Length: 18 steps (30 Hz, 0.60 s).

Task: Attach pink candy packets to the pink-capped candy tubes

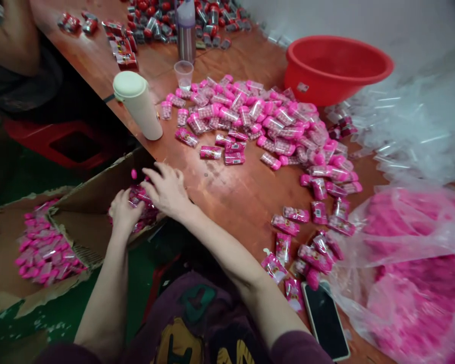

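Over the inner cardboard box point(87, 212) at the table's edge, my two hands are close together. My left hand point(124, 213) is curled round a small pink-wrapped candy bottle point(135, 196), partly hidden by the fingers. Just to its right, my right hand point(169, 189) has its fingers bent and apart, over the same bottles. A small pink piece point(134, 174) shows just above the hands; whether it is loose cannot be made out. More pink bottles lie beneath both hands in the box.
Pink-capped candy bottles point(227, 108) are heaped across the table point(227, 197). A white tumbler point(142, 108), plastic cup point(184, 76) and steel flask point(186, 40) stand beyond. A red basin point(337, 65) is at the back, a phone point(326, 321) near me. Another box holds pink bottles point(47, 247).
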{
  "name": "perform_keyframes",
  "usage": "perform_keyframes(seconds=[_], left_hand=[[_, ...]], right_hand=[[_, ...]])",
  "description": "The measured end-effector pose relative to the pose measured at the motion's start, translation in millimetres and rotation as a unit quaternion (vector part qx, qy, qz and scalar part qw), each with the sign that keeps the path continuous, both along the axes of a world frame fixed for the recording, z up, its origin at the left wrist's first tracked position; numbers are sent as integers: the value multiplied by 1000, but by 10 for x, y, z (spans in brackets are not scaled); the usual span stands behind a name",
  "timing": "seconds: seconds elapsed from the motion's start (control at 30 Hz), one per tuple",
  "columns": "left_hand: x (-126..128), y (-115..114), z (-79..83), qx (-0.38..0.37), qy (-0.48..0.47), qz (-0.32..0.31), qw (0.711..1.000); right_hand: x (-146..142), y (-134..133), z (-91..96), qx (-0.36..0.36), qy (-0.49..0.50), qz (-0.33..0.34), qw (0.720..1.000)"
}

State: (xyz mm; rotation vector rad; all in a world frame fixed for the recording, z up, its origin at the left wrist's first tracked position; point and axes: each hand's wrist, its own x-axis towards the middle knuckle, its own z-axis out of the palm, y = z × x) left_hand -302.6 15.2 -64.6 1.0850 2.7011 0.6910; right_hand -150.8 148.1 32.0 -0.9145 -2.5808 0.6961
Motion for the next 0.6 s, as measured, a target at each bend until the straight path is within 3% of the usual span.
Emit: perform_keyframes(seconds=[0.07, 0.13, 0.2, 0.3, 0.37, 0.43, 0.5, 0.6], left_hand=[[-45, 142, 94, 40, 15, 91, 995], [40, 456, 252, 115, 61, 109, 986], [253, 915, 423, 181, 77, 12, 980], [691, 1667, 610, 153, 50, -156, 975], [936, 2044, 663, 98, 35, -234, 967], [1069, 2231, 670, 56, 24, -281, 958], [1082, 2218, 657, 35, 22, -294, 955], [938, 1919, 639, 33, 32, -276, 960]], right_hand=[[199, 398, 41, 21, 3, -96, 995], [463, 894, 44, 45, -18, -240, 969], [728, 1355, 1, 58, -57, -329, 941], [988, 1755, -117, 40, -105, -374, 920], [1032, 1780, -195, 27, -118, -372, 920], [989, 1656, -254, 31, -118, -365, 923], [891, 1447, -285, 40, -115, -359, 925], [692, 1087, -275, 41, -110, -340, 933]])
